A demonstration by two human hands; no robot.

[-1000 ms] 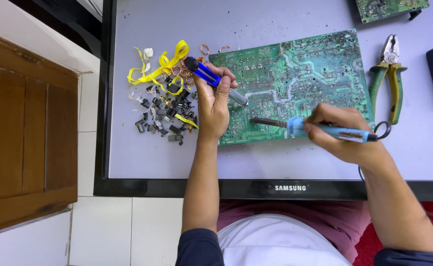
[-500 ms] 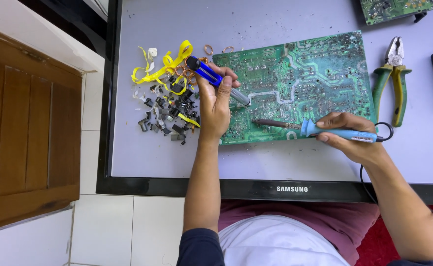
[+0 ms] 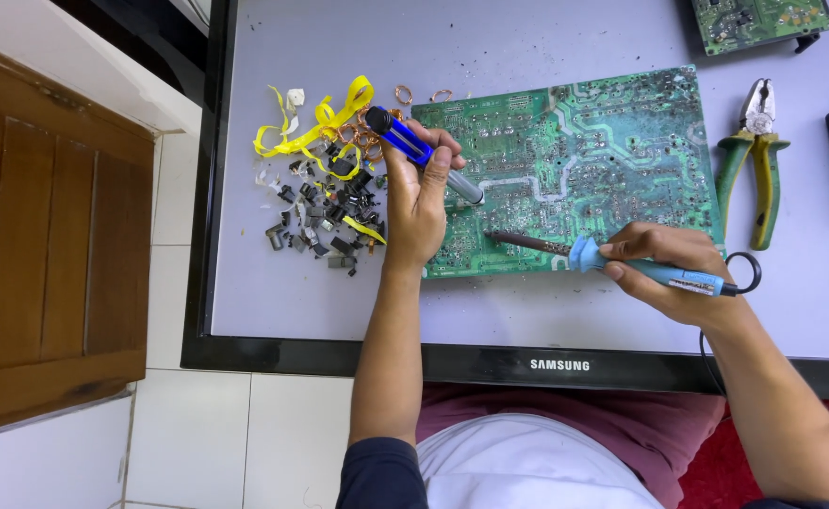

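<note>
Flat grey panel of a black-framed screen (image 3: 339, 302) lay face-up as your work surface, over white floor tiles, with a brown wooden cabinet (image 3: 51, 264) at the left. On it sat a large green printed circuit board (image 3: 603, 160), solder side up. Your left hand (image 3: 419, 203) was closed around a blue-bodied desoldering pump with a silver tip (image 3: 414, 151), tilted, its tip on the board's left part. Your right hand (image 3: 673, 273) gripped the light-blue handle of a soldering iron (image 3: 622, 264) tight, pen-style; its dark shaft lay low over the board's near edge, tip pointing left, just right of your left hand. Cannot tell if the tip touched the board. Left of the board, a heap of small black and grey removed components (image 3: 325, 212) with yellow strips (image 3: 315, 127). Right of the board, green-and-yellow-handled pliers (image 3: 758, 160); a smaller green board (image 3: 763, 19) at the far right corner.
</note>
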